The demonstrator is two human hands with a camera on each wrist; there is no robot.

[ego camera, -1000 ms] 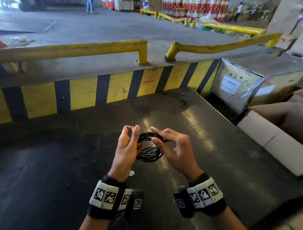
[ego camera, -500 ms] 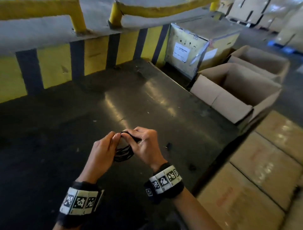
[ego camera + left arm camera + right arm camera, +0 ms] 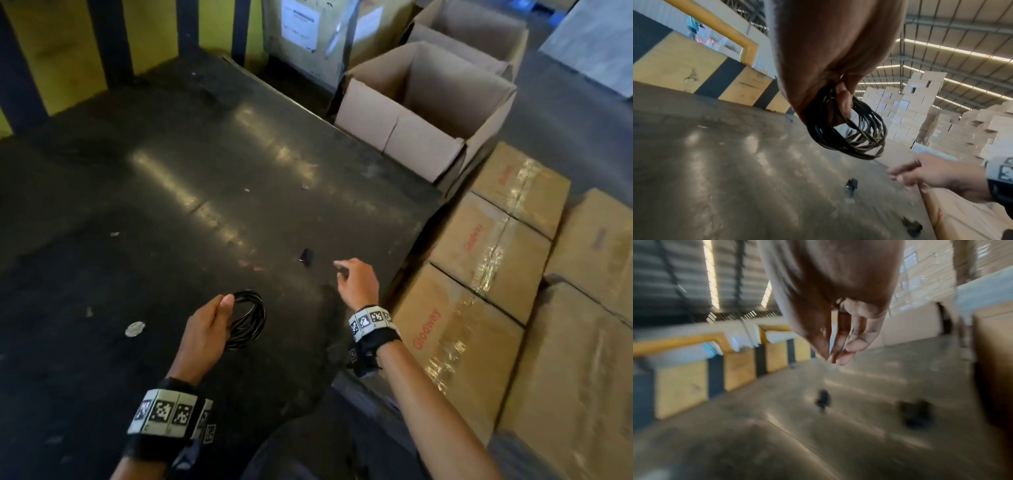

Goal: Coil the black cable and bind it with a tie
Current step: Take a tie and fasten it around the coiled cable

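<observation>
My left hand (image 3: pixel 219 315) grips a coil of black cable (image 3: pixel 249 318) and holds it a little above the dark platform (image 3: pixel 171 222). In the left wrist view the fingers (image 3: pixel 842 100) curl through the cable coil (image 3: pixel 851 136). To the right, my right hand (image 3: pixel 349 274) hovers empty with loosely extended fingers. A small black piece (image 3: pixel 306 257), possibly the tie, lies on the platform just left of and beyond its fingertips. The blurred right wrist view shows the fingertips (image 3: pixel 835 353) gathered with nothing between them, above the black piece (image 3: pixel 823 400).
The platform's right edge drops to sealed cartons (image 3: pixel 479 308) and an open cardboard box (image 3: pixel 421 113). A yellow-and-black striped wall (image 3: pixel 51 51) closes the back. A pale round disc (image 3: pixel 134 329) lies left of the coil. A second dark scrap (image 3: pixel 912 225) sits near the edge.
My right hand has let go of the coil and moved right and forward towards the small black piece. The left hand alone now holds the coil. The head view swung right and down.
</observation>
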